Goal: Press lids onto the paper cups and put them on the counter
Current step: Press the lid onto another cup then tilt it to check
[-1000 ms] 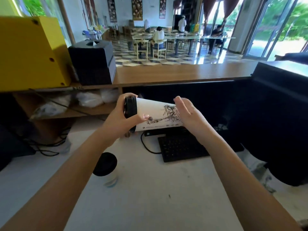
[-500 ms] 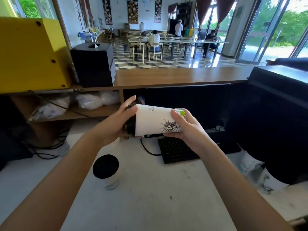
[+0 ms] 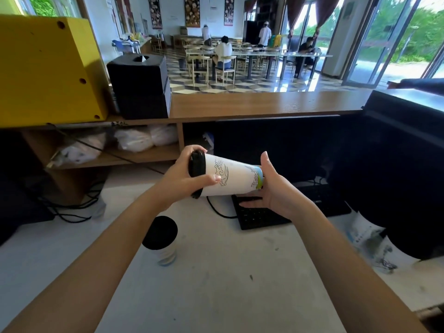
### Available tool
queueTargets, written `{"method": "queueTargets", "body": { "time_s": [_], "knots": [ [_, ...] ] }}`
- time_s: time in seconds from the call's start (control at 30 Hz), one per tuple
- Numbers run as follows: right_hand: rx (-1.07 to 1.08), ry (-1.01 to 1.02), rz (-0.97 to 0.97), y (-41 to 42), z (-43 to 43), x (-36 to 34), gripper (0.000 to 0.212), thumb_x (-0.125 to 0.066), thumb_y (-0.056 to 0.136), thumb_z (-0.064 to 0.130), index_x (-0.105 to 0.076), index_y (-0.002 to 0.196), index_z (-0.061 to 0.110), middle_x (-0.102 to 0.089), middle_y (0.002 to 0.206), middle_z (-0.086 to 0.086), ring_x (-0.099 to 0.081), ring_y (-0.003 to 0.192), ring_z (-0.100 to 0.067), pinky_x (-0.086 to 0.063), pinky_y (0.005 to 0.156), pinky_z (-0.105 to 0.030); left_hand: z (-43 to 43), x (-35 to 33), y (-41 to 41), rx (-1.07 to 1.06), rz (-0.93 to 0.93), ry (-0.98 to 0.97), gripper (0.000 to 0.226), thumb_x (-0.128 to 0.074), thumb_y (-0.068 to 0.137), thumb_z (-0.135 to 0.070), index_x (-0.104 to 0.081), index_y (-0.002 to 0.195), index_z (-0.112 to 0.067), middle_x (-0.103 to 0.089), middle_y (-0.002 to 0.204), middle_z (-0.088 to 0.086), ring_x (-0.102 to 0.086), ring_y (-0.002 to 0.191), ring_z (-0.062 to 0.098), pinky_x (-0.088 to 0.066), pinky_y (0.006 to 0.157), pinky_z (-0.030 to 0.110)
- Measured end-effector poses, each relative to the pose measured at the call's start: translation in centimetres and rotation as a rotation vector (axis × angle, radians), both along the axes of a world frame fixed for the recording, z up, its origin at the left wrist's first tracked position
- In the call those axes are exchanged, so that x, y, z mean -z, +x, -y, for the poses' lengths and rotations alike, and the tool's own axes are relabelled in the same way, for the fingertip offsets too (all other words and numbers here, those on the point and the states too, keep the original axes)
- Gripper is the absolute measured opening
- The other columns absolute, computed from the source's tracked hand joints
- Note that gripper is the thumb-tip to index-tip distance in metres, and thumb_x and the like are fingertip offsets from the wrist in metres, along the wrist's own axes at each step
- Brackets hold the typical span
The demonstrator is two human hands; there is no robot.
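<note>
A white paper cup (image 3: 234,177) with line drawings lies sideways in the air between my hands, its black lid (image 3: 197,173) at the left end. My left hand (image 3: 183,179) wraps around the lid end, thumb across the cup wall. My right hand (image 3: 276,191) cups the bottom end, palm against the base and fingers spread. A second paper cup (image 3: 161,241) with a black lid stands upright on the grey worktop below my left forearm. The wooden counter (image 3: 264,104) runs across behind the hands.
A black keyboard (image 3: 262,213) with its cable lies under the held cup. A black box (image 3: 140,86) and a yellow box (image 3: 45,70) stand on the counter's left. A dark monitor (image 3: 406,159) fills the right. White bags sit on the shelf (image 3: 134,155).
The cup has turned about its long axis between my hands, showing a different drawing. My right fingers have loosened from a grip around the bottom to a spread palm.
</note>
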State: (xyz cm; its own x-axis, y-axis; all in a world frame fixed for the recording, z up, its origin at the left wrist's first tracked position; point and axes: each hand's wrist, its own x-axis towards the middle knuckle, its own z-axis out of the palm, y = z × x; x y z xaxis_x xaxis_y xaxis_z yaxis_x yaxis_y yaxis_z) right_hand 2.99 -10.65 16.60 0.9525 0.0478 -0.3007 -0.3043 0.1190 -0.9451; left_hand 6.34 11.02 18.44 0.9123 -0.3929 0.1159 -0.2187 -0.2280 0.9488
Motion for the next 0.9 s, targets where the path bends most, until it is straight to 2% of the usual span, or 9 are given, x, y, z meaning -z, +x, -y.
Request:
{"method": "queueTargets", "body": {
  "time_s": [0.1, 0.2, 0.27, 0.37, 0.47, 0.6, 0.77, 0.83, 0.9],
  "knots": [
    [-0.054, -0.010, -0.061, -0.2, -0.5, 0.1, 0.061, -0.038, 0.086, 0.068, -0.063, 0.115, 0.020, -0.069, 0.094, -0.011, -0.068, 0.083, -0.024, -0.058, 0.072, -0.035, -0.2, 0.5, -0.2, 0.035, 0.280, 0.119, 0.064, -0.078, 0.074, -0.020, -0.038, 0.122, -0.034, -0.048, 0.113, -0.007, -0.056, 0.099, 0.012, -0.053, 0.061, 0.016],
    [-0.016, 0.080, 0.014, -0.4, -0.8, 0.2, 0.049, -0.057, 0.087, 0.051, -0.059, 0.120, 0.015, -0.065, 0.097, -0.008, -0.067, 0.081, -0.020, -0.058, 0.069, -0.033, -0.7, 1.2, -0.1, 0.091, 0.344, 0.119, 0.074, -0.080, 0.071, -0.022, -0.034, 0.128, -0.037, -0.041, 0.122, -0.012, -0.050, 0.113, 0.011, -0.051, 0.074, 0.016],
    [0.021, 0.086, 0.100, -0.5, -0.8, 0.3, 0.046, -0.060, 0.087, 0.044, -0.056, 0.120, 0.013, -0.063, 0.105, -0.007, -0.067, 0.091, -0.018, -0.058, 0.074, -0.035, -1.1, 1.4, 0.0, 0.135, 0.245, 0.090, 0.083, -0.080, 0.072, -0.020, -0.028, 0.133, -0.042, -0.036, 0.130, -0.012, -0.048, 0.116, 0.010, -0.054, 0.076, 0.019],
    [0.057, 0.027, 0.192, -1.0, -0.8, 0.7, 0.037, -0.061, 0.088, 0.038, -0.053, 0.116, 0.014, -0.063, 0.110, -0.005, -0.066, 0.098, -0.017, -0.058, 0.079, -0.037, -1.3, 1.3, 0.1, 0.150, -0.118, -0.088, 0.084, -0.071, 0.076, -0.028, -0.019, 0.139, -0.048, -0.039, 0.136, -0.008, -0.055, 0.109, 0.008, -0.058, 0.076, 0.025],
    [0.064, -0.005, 0.254, -1.4, -0.8, 0.9, 0.037, -0.062, 0.087, 0.035, -0.051, 0.117, 0.015, -0.062, 0.115, -0.009, -0.063, 0.107, -0.020, -0.058, 0.083, -0.039, -1.8, 1.9, 1.0, 0.210, -0.499, -0.245, 0.063, -0.054, 0.079, -0.054, -0.040, 0.138, -0.033, -0.052, 0.135, 0.008, -0.059, 0.114, 0.029, -0.056, 0.079, 0.050],
    [0.009, -0.009, 0.345, -1.7, -0.7, 0.9, 0.041, -0.064, 0.087, 0.022, -0.045, 0.123, 0.017, -0.061, 0.112, -0.007, -0.065, 0.102, -0.019, -0.056, 0.088, -0.041, -1.9, 2.2, 1.3, 0.247, -0.639, -0.256, 0.067, -0.053, 0.074, -0.065, -0.053, 0.129, -0.026, -0.058, 0.127, 0.015, -0.060, 0.110, 0.033, -0.056, 0.071, 0.046],
    [-0.069, 0.069, 0.301, -1.7, -0.2, 1.6, 0.051, -0.064, 0.085, 0.010, -0.042, 0.131, 0.019, -0.059, 0.114, -0.006, -0.063, 0.105, -0.024, -0.055, 0.091, -0.041, -1.1, 1.8, 0.9, 0.126, -0.459, -0.142, 0.053, -0.071, 0.067, -0.034, -0.048, 0.115, -0.029, -0.052, 0.119, 0.013, -0.061, 0.098, 0.031, -0.056, 0.063, 0.039],
    [-0.041, 0.048, 0.213, -1.6, -0.3, 1.6, 0.040, -0.057, 0.092, 0.027, -0.047, 0.130, 0.022, -0.059, 0.114, -0.004, -0.063, 0.105, -0.023, -0.056, 0.086, -0.040, -1.0, 1.8, 0.4, 0.117, -0.331, -0.052, 0.062, -0.072, 0.062, -0.035, -0.044, 0.118, -0.030, -0.050, 0.116, 0.007, -0.061, 0.099, 0.031, -0.057, 0.063, 0.038],
    [-0.026, -0.004, 0.064, -1.2, -0.5, 1.5, 0.042, -0.043, 0.093, 0.051, -0.052, 0.123, 0.023, -0.061, 0.112, -0.005, -0.065, 0.100, -0.022, -0.058, 0.080, -0.040, -0.9, 2.0, -0.1, 0.125, -0.167, 0.059, 0.060, -0.071, 0.069, -0.030, -0.041, 0.120, -0.030, -0.048, 0.113, 0.001, -0.060, 0.099, 0.027, -0.058, 0.064, 0.034]
  ]
}}
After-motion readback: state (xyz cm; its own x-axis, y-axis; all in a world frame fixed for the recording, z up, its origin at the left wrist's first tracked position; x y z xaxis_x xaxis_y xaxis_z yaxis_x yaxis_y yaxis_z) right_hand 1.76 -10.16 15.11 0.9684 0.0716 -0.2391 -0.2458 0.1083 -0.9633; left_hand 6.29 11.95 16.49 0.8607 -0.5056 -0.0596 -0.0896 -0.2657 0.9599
